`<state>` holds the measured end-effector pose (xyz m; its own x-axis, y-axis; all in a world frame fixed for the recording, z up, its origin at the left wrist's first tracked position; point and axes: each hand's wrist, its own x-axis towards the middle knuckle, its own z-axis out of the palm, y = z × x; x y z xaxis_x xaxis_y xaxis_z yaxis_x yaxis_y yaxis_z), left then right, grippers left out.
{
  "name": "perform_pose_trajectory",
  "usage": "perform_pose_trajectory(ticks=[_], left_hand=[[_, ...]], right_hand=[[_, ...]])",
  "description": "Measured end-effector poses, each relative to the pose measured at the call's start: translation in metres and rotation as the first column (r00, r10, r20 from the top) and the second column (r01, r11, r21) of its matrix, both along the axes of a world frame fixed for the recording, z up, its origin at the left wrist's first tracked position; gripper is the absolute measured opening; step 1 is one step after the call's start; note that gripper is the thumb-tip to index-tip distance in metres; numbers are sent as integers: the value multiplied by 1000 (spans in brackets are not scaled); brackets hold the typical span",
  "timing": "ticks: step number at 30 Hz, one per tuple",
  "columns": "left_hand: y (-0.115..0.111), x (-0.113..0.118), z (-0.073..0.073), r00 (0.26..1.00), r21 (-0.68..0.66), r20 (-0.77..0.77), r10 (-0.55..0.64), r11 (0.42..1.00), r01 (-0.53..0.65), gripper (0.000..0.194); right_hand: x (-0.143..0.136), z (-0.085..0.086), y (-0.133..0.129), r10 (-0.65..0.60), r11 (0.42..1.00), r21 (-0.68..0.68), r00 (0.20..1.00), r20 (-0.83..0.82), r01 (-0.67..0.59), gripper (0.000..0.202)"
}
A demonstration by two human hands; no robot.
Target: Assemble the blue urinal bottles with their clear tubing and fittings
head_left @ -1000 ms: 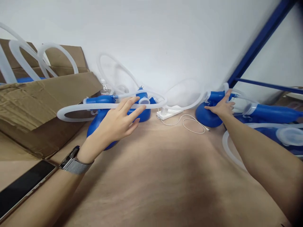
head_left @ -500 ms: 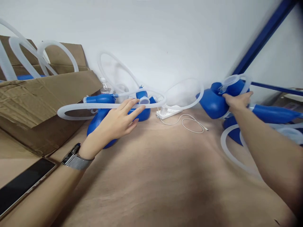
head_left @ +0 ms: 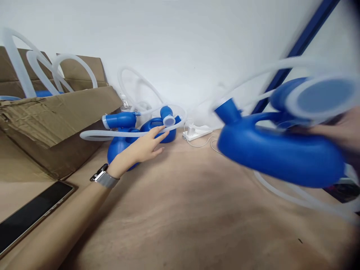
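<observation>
My left hand (head_left: 144,146), fingers spread, lies by a translucent corrugated hose (head_left: 126,133) in front of a blue urinal bottle (head_left: 116,147). Whether it touches the hose I cannot tell. Just beyond its fingertips stands another blue bottle (head_left: 169,138) with a white-rimmed funnel (head_left: 168,120). At the right, my right hand (head_left: 344,127), blurred and partly hidden, grips a large blue urinal bottle (head_left: 270,150) near its handle. This bottle is raised above the table, its neck tipped to the left. A wide funnel cup (head_left: 326,93) and a hose hang with it.
A cardboard box (head_left: 62,112) on the left holds several more hoses and blue parts. A phone (head_left: 33,213) lies in front of it. By the wall sits a white power strip (head_left: 198,132) with a cable. A blue metal bar (head_left: 298,48) slants at the right over the table (head_left: 182,210).
My right hand has brought the blue urinal bottle up and nearer from the back right, with its hose trailing. My left hand stays almost in place. The view has shifted slightly.
</observation>
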<state>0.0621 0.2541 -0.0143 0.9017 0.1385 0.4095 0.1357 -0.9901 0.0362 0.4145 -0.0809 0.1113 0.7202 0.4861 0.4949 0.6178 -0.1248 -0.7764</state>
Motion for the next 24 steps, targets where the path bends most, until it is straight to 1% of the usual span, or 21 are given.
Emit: perform_pose_trajectory(ticks=[1, 2, 3, 4, 5, 6, 7, 9, 10, 11, 13, 15, 17, 19, 22, 24], left_hand=[[-3, 2, 1, 1000, -63, -10, -15, 998, 14, 62], [-7, 3, 3, 999, -126, -21, -31, 992, 28, 59], [-12, 5, 5, 998, -190, -34, -51, 981, 44, 56], [-15, 6, 7, 996, -258, -45, -71, 964, 57, 51], [-19, 6, 9, 996, -345, -43, -81, 937, 61, 48], [-21, 7, 10, 997, -438, -29, -76, 897, 55, 45], [-21, 7, 10, 998, -525, -7, -56, 850, 44, 44], [-19, 6, 10, 999, -651, 37, 12, 759, 15, 50], [-16, 5, 10, 997, -688, 54, 46, 726, 4, 56], [-13, 5, 9, 995, -709, 66, 68, 705, -1, 61], [-10, 3, 10, 993, -742, 88, 77, 671, 14, 66], [-11, 3, 12, 992, -794, 109, 59, 606, 51, 69], [-18, 3, 16, 992, -841, 125, 29, 534, 90, 74], [-29, 4, 21, 991, -873, 132, 2, 473, 116, 84], [-46, 5, 28, 988, -892, 154, -16, 428, 146, 103], [-55, 4, 33, 986, -888, 165, -11, 433, 154, 109]], right_hand=[[-20, -7, 8, 138, 990, -13, 982, 126, -138, 75], [-37, -17, 17, 251, 968, -57, 947, 199, -245, 85], [-51, -28, 27, 301, 954, -96, 922, 244, -286, 95], [-62, -41, 37, 353, 931, -179, 909, 220, -318, 100], [-70, -55, 47, 410, 900, -230, 898, 158, -370, 104], [-76, -68, 56, 456, 873, -239, 885, 93, -425, 107], [-80, -82, 63, 487, 858, -216, 872, 51, -466, 111], [-83, -105, 73, 539, 831, -157, 842, -12, -534, 113], [-84, -114, 75, 559, 819, -135, 829, -30, -558, 115], [-83, -120, 75, 582, 801, -136, 812, -51, -583, 117], [-81, -128, 73, 616, 765, -172, 783, -87, -621, 121], [-75, -131, 69, 636, 734, -219, 764, -107, -642, 122], [-65, -132, 66, 645, 727, -241, 760, -83, -643, 121], [-52, -132, 65, 654, 723, -264, 756, -34, -638, 122], [-34, -132, 67, 679, 701, -309, 734, 15, -643, 124], [-27, -129, 68, 705, 674, -323, 709, 16, -664, 122]])
